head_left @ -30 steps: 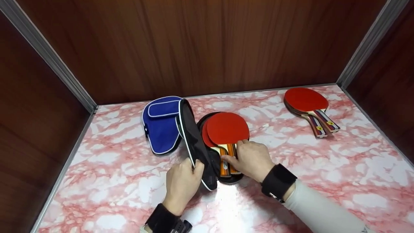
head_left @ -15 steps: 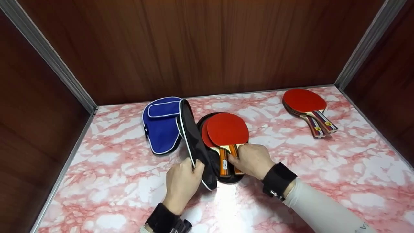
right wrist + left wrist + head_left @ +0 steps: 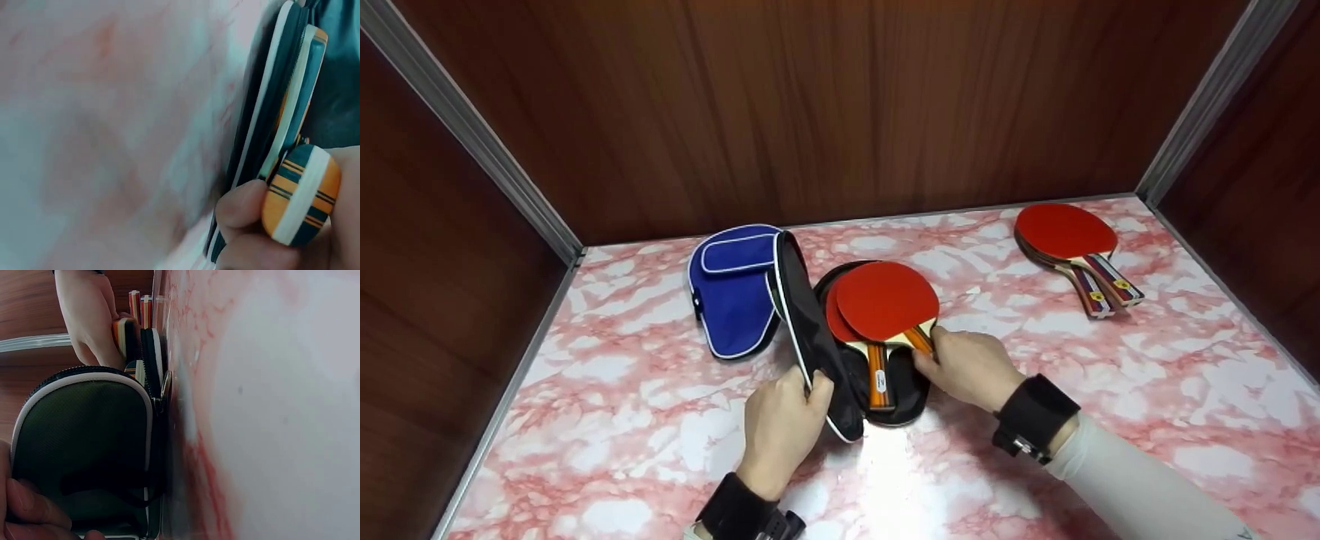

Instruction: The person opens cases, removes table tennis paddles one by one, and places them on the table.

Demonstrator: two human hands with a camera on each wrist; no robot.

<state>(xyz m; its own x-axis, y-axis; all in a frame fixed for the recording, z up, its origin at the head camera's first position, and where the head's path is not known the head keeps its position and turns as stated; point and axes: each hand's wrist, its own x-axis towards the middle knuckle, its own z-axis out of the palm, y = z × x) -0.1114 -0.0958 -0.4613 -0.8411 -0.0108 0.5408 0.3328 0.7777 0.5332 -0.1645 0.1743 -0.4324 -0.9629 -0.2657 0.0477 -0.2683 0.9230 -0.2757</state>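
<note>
In the head view my left hand (image 3: 785,420) grips the edge of the raised cover (image 3: 810,322) of a zippered paddle case. The left wrist view shows this cover's dark green, white-piped outside (image 3: 84,433). My right hand (image 3: 975,367) holds a red table tennis paddle (image 3: 889,300) by its orange-striped handle (image 3: 301,197). The handle slants to the right, and its blade overlaps a second red paddle (image 3: 877,379) that lies in the case's black lower half (image 3: 911,390). The second paddle's handle points toward me.
A blue paddle case (image 3: 735,300) with white piping lies left of the raised cover, partly hidden by it. Stacked red paddles (image 3: 1069,232) with striped handles rest at the back right of the marbled table (image 3: 607,442). Wood-grain panels (image 3: 840,112) enclose the back and sides.
My right hand has moved to the right with the upper paddle's handle, turning it away from the lower paddle's handle. My left hand keeps its grip on the raised cover.
</note>
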